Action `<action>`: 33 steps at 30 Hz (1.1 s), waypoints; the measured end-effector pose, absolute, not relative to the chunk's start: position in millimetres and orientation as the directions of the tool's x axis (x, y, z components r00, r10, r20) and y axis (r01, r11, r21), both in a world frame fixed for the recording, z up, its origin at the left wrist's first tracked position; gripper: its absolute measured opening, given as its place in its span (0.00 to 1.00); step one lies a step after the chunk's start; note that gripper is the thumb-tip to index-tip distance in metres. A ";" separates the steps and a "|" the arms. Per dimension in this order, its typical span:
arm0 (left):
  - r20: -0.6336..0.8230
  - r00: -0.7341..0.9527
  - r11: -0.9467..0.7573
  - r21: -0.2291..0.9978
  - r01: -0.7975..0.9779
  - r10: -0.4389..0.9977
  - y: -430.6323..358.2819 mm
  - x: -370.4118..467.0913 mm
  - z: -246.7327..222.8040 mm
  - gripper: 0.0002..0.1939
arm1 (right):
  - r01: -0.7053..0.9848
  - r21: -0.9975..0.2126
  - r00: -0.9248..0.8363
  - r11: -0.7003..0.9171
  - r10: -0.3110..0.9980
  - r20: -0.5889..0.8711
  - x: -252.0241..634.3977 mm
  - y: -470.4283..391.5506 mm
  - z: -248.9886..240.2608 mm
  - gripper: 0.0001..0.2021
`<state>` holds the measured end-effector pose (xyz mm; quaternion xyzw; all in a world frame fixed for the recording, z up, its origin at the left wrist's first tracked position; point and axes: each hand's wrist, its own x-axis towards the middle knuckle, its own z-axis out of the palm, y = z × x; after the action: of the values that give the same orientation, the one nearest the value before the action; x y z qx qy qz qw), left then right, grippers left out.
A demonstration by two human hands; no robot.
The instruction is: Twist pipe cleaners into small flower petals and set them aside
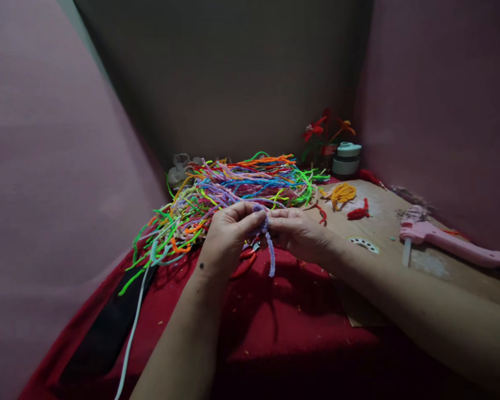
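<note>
A purple fuzzy stem [270, 255] hangs down between my two hands, its upper part bent and pinched at the fingertips. My left hand [237, 228] has thumb and fingers closed on it. From the right, my right hand [298, 230] pinches the same purple piece, its fingertips touching those of the left. The exact shape between the fingertips is partly hidden. Just below and behind my hands, red-handled pliers [245, 265] lie on the red cloth [275, 316]. Behind them spreads a large pile of multicoloured fuzzy stems [241, 183].
A pink glue gun [450, 239] rests on the brown board [387, 216] at right, near a yellow bundle [342, 194] and a red piece [359, 210]. A lidded jar [346, 160] and red flowers [314, 129] stand behind. A white cable [134, 328] crosses a dark flat object [104, 339] at left.
</note>
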<state>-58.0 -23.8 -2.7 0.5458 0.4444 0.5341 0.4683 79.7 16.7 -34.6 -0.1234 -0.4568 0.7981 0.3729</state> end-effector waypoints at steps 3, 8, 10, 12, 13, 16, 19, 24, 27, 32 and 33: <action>0.174 0.028 -0.174 0.985 -0.014 0.984 -25.3 -56.0 -1.2 0.09 | -0.500 -0.803 -0.687 -0.326 0.714 0.138 81.0 15.5 -32.8 0.07; 0.176 -0.029 -0.175 0.984 0.023 0.984 -26.0 -53.8 0.3 0.09 | -0.454 -0.841 -0.677 -0.293 0.727 0.112 80.6 15.5 -31.7 0.10; 0.161 -0.027 -0.162 0.987 0.000 0.987 -25.6 -53.8 0.3 0.09 | -0.426 -0.864 -0.675 -0.269 0.730 0.105 79.9 17.5 -33.7 0.11; 0.160 -0.009 -0.160 0.987 -0.032 0.987 -25.3 -54.1 0.1 0.10 | -0.406 -0.880 -0.668 -0.246 0.737 0.102 79.4 19.6 -36.1 0.12; 0.165 -0.006 -0.165 0.986 -0.033 0.986 -25.3 -54.2 0.1 0.10 | -0.396 -0.889 -0.663 -0.230 0.741 0.104 79.1 20.3 -37.2 0.12; 0.194 -0.039 -0.194 0.981 0.013 0.980 -25.4 -54.0 0.1 0.10 | -0.368 -0.918 -0.627 -0.147 0.768 0.128 78.4 20.3 -38.4 0.13; 0.223 -0.093 -0.218 0.974 0.062 0.970 -25.5 -53.1 0.4 0.10 | -0.340 -0.938 -0.574 -0.068 0.805 0.150 78.0 17.0 -35.8 0.12; 0.274 -0.109 -0.259 0.956 0.139 0.955 -24.2 -52.4 -0.3 0.08 | -0.297 -0.955 -0.507 0.009 0.846 0.165 79.1 11.5 -29.9 0.13; 0.337 -0.107 -0.307 0.925 0.225 0.935 -23.3 -51.8 -3.0 0.06 | -0.289 -0.957 -0.502 0.009 0.850 0.160 79.6 11.6 -30.0 0.12; 0.503 -0.139 -0.421 0.821 0.386 0.853 -23.4 -49.0 -7.3 0.04 | -0.250 -0.968 -0.540 -0.007 0.831 0.133 79.7 13.5 -30.1 0.12; 0.494 -0.131 -0.419 0.827 0.376 0.859 -23.4 -48.9 -7.0 0.04 | -0.248 -0.969 -0.549 -0.012 0.826 0.130 79.7 13.6 -29.7 0.12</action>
<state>-48.9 -23.4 -7.0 0.6238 0.4950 0.5659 0.2137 79.7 13.6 -29.7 -0.2511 -0.5756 0.6657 0.4031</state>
